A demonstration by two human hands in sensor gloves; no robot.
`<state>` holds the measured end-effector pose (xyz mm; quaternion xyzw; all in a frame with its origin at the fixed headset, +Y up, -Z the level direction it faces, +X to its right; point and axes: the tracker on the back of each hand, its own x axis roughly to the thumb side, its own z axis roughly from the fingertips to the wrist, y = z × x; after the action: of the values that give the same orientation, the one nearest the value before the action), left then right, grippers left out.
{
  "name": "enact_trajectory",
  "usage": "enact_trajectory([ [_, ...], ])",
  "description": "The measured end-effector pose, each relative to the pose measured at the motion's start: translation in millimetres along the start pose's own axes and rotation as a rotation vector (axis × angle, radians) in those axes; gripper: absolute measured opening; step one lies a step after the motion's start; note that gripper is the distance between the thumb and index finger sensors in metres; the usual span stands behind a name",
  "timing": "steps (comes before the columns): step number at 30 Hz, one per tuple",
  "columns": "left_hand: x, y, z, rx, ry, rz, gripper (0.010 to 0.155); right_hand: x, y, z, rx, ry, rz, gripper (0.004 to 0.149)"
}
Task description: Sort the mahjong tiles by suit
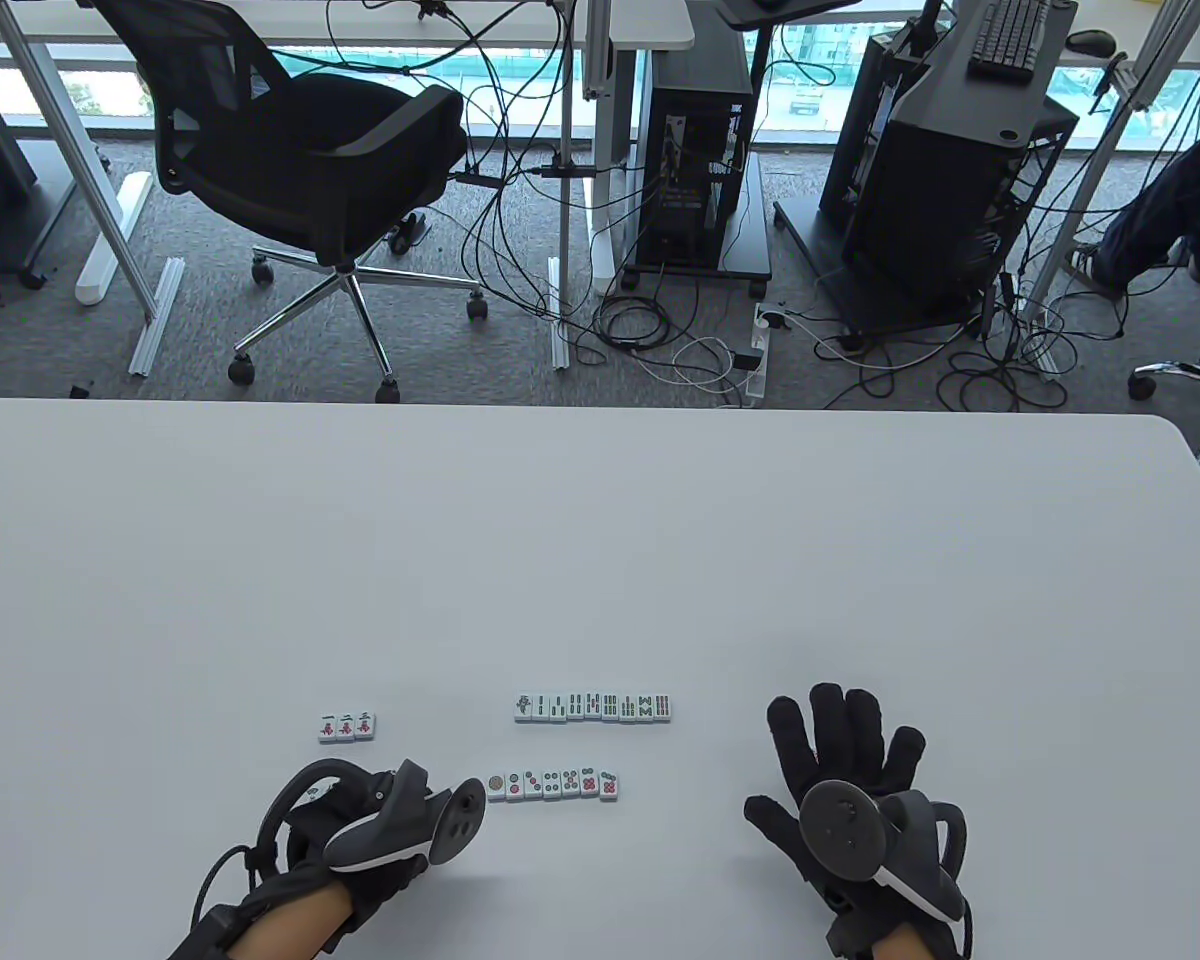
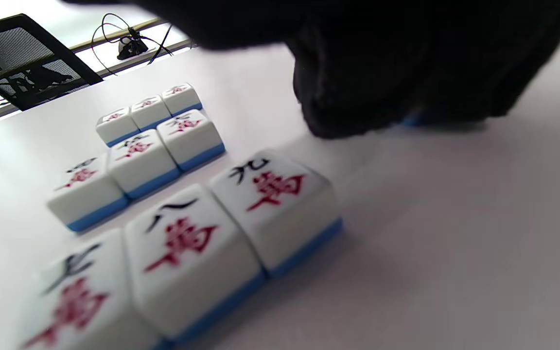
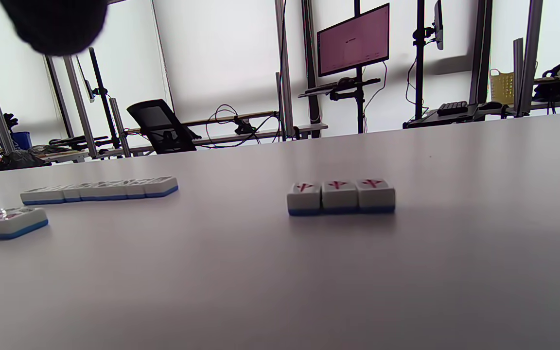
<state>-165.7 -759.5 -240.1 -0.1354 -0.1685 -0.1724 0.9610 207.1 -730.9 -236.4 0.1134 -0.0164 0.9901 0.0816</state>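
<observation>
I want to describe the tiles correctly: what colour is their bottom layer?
Blue, under a white top; clearest on the tiles in the left wrist view.

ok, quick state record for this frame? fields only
character tiles: three rows of three, face up
bamboo row: far, centre
dots row: near, centre
left hand: by character tiles, grip unclear
right hand: fingers spread, holding nothing

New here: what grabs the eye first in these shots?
Two black-gloved hands at the table's near edge: the right hand spread flat, the left hand curled over tiles. Between them lie a bamboo row and a dots row; the left wrist view shows character tiles in three rows.
</observation>
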Motion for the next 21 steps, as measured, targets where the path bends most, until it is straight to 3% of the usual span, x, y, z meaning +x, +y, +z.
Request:
enact_trajectory([
  [4,-6.5,8.3,-5.3,-0.034,0.013,-0.067,0.061,-0.3,-0.8,-0.1,-0.001,0.004,-0.004,0.085],
  [11,-9.2,50.0,-34.7,0.077,0.078,0.012,0.061,-0.5,-0.2,-0.8,0.002,0.000,-0.012,0.085],
  [17,41.2,86.6,-60.5,0.184,-0.034,0.087,0.061,-0.7,-0.1,-1.1,0.004,-0.002,-0.015,0.085],
  [21,79.3,98.4,-74.2,0.170,-0.126,0.095,0.061,-1.0,0.1,-1.4,0.006,-0.002,-0.020,0.085],
])
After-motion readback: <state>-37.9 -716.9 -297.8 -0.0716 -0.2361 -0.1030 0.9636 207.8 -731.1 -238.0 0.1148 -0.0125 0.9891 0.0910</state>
